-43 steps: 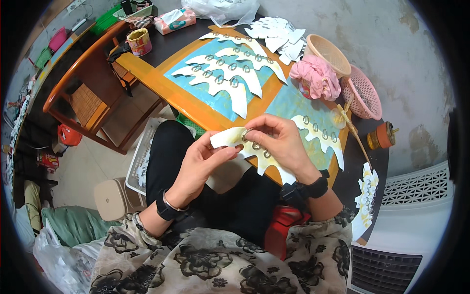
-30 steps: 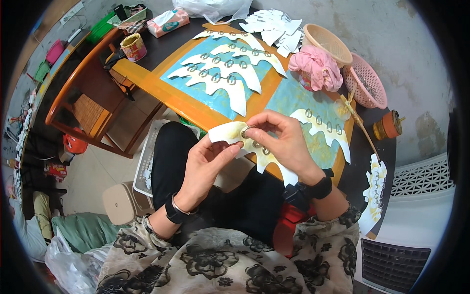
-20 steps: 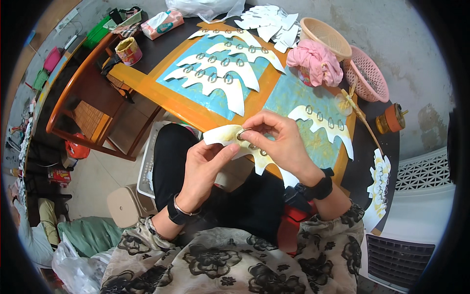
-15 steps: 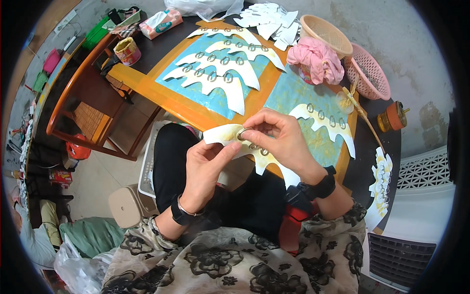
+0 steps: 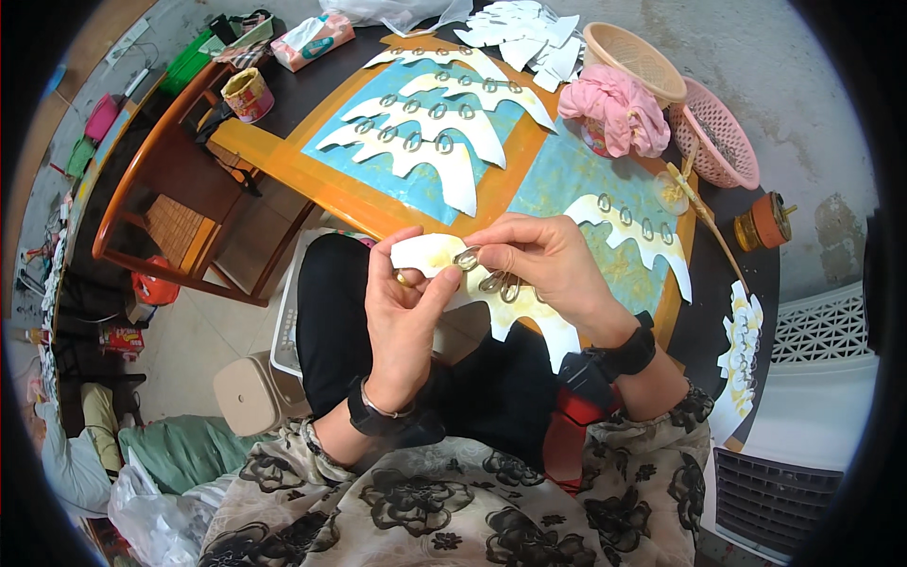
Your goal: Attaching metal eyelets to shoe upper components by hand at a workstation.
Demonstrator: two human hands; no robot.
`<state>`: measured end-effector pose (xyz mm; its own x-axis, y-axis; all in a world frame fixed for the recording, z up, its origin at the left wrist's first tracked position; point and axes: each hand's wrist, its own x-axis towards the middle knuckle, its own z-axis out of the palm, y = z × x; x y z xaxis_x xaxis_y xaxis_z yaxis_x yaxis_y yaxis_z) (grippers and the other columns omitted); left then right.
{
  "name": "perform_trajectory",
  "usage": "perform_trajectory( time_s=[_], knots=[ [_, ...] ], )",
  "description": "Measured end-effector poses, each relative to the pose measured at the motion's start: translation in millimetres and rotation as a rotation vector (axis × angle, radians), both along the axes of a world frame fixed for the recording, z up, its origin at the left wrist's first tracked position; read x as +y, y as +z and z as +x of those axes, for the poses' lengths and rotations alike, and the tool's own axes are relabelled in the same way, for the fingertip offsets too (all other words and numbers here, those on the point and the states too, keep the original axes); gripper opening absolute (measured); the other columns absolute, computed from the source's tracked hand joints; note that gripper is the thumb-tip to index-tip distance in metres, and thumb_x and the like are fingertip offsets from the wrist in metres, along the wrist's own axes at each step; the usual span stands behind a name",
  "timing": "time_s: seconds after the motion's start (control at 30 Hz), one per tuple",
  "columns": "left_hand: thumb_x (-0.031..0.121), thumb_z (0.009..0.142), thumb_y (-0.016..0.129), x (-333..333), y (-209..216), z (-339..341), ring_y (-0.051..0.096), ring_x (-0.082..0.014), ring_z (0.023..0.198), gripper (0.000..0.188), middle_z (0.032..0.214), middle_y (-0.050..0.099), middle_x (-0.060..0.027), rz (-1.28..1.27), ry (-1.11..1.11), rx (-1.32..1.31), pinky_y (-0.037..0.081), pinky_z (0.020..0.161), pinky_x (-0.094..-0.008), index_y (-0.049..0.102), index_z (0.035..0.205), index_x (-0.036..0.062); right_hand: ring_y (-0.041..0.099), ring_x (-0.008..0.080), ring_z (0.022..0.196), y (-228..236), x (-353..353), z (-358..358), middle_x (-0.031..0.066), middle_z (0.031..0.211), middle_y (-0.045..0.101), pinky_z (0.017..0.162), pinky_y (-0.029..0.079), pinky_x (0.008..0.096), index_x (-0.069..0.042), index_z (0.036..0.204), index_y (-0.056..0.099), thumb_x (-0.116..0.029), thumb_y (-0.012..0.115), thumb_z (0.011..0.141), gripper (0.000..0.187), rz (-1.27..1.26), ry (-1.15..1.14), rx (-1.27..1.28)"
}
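Note:
Above my lap, my left hand (image 5: 404,317) grips a white scalloped piece (image 5: 414,253) between thumb and fingers. Yellowish smears mark its surface, and several oval metal rings (image 5: 510,286) lie along it. My right hand (image 5: 562,269) pinches a metal ring (image 5: 467,258) against the piece near the left thumb tip. Part of the piece is hidden behind the right hand. Similar white pieces with rings (image 5: 435,165) lie in a staggered group on the blue sheet (image 5: 416,197). One more ringed piece (image 5: 635,230) rests to the right.
At the right stand a pink basket (image 5: 723,142), a peach basket (image 5: 633,61), a pink cloth (image 5: 619,109), a stick (image 5: 704,213) and a jar (image 5: 763,223). White pieces (image 5: 529,42) are piled at the back. A tin (image 5: 248,94) and tissue pack (image 5: 314,40) sit far left, beyond a wooden chair (image 5: 156,151).
The ring under my right fingers has tilted and shows more of its loop. My left fingers have shifted behind the piece, its forefinger now raised at the left edge.

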<state>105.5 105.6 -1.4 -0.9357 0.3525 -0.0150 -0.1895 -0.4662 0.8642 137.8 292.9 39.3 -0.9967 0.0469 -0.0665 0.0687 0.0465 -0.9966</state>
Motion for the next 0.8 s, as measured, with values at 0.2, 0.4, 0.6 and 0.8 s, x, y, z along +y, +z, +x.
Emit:
perform_trajectory(
  time_s=[0.2,0.4,0.6,0.8],
  knots=[
    [-0.004,0.1,0.069,2.3,5.2,5.1,0.072,-0.0168,0.104,0.063,0.119,0.071,-0.0144,0.011,0.01,0.005,0.059,0.091,-0.0311,0.035,0.152,0.0057,0.069,0.0056,0.083,-6.1,-5.6,-0.9,0.0031,0.099,0.071,0.071,0.054,0.0207,0.001,0.102,0.076,-0.003,0.075,0.099,0.005,-0.257,-0.056,0.023],
    [-0.003,0.1,0.068,4.3,1.3,2.9,0.072,-0.0161,0.102,0.062,0.117,0.071,-0.0141,-0.014,0.011,0.002,0.059,0.087,-0.0293,0.035,0.152,0.006,0.069,0.0086,0.088,-7.0,-9.6,1.9,0.0033,0.098,0.069,0.076,0.055,0.0232,0.003,0.1,0.075,0.001,0.077,0.094,0.007,0.112,-0.128,0.19],
    [-0.003,0.1,0.068,3.5,6.4,4.3,0.071,-0.0146,0.097,0.061,0.113,0.071,-0.013,-0.037,0.046,0.012,0.058,0.083,-0.0277,0.036,0.151,0.0059,0.069,0.01,0.092,1.7,-17.4,6.5,0.0042,0.102,0.068,0.079,0.056,0.0253,0.004,0.105,0.078,0.0,0.078,0.094,0.012,0.358,-0.138,0.306],
    [-0.001,0.101,0.068,5.7,2.2,5.7,0.066,-0.0112,0.102,0.059,0.115,0.068,-0.0075,-0.087,0.024,0.042,0.053,0.088,-0.0263,0.038,0.152,0.0059,0.072,0.0138,0.089,-8.3,-12.0,2.1,0.0049,0.101,0.07,0.079,0.057,0.0274,0.002,0.104,0.078,-0.009,0.079,0.095,0.014,0.127,-0.137,0.082]
  ],
)
